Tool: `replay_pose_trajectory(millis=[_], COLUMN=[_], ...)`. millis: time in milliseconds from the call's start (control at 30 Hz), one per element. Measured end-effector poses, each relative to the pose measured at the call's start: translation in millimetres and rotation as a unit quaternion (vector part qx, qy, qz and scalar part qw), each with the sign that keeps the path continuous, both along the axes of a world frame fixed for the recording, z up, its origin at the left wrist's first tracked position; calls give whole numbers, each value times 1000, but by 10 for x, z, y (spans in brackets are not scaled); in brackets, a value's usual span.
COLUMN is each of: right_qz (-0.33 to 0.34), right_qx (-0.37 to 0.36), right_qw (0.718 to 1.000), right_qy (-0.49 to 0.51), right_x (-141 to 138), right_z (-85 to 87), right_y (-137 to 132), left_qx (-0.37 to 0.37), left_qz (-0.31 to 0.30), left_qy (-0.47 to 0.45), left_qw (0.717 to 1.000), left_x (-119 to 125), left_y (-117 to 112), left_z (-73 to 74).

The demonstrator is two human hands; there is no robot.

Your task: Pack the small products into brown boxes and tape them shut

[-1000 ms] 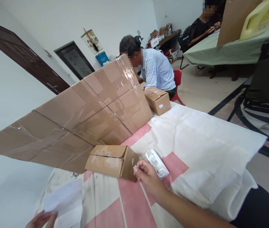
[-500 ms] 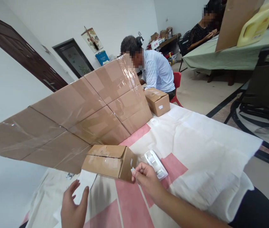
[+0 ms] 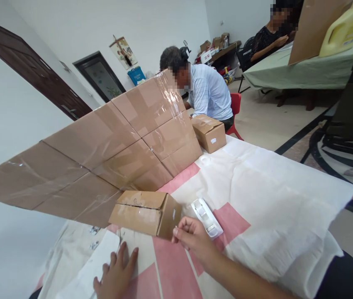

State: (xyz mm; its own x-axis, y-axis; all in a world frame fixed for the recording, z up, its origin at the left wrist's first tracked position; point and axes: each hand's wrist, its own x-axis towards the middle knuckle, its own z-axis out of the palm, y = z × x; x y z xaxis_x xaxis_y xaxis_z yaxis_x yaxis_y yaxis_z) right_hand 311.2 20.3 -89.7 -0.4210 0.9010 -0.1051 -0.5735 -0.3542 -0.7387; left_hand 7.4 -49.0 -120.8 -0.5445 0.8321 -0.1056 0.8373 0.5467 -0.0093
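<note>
A small brown cardboard box lies on the white and pink table cloth in front of me. My right hand hovers just beside the box's near right corner, its fingers pinched on a tiny pale piece I cannot make out. My left hand lies flat with fingers spread on the cloth, next to a white sheet of paper at the lower left. A white tape dispenser lies right of the box, just behind my right hand.
A tall taped cardboard screen stands across the table behind the box. Beyond it a person in a light blue shirt sits by a second cardboard box. Another person sits at a green table holding a yellow jug.
My left hand came in from the lower left edge, put the white sheet down, and now rests flat on the cloth. My right hand stayed pinched by the box corner.
</note>
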Motion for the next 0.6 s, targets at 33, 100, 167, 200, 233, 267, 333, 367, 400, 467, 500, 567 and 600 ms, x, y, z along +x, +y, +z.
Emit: replay_pose_trajectory(millis=[33,100,167,200,233,267,333,367,400,467,500,567,600], right_qz=[1,-3,-17,-24,-32,-39,-53,-61,-68,-72,-69,-54,-47], right_qx=[-3,-10,-15,-16,-14,-10,1,6,10,13,10,-3,-12], right_qw=[1000,1000,1000,999,999,999,998,998,997,997,997,998,998], right_qy=[-2,-8,-12,-13,-14,-17,-28,-33,-37,-40,-41,-43,-42], right_x=[-1,1,6,9,13,16,20,22,23,24,23,18,13], right_z=[6,17,23,24,24,23,23,26,30,39,42,36,25], right_y=[0,0,1,2,2,2,2,2,3,7,9,10,8], left_qx=[1,50,148,204,260,311,392,421,440,448,444,425,421], left_qz=[36,93,99,88,79,76,95,111,128,147,146,138,137], left_qy=[17,39,14,-31,-94,-172,-336,-406,-464,-556,-590,-636,-648], left_qw=[999,994,984,975,958,932,851,803,758,684,659,629,620], left_x=[-5,8,34,48,64,82,135,171,213,304,348,420,445], left_y=[-13,14,105,172,252,342,543,645,740,895,947,1003,1010], left_z=[49,158,260,304,343,375,423,440,454,479,491,513,521])
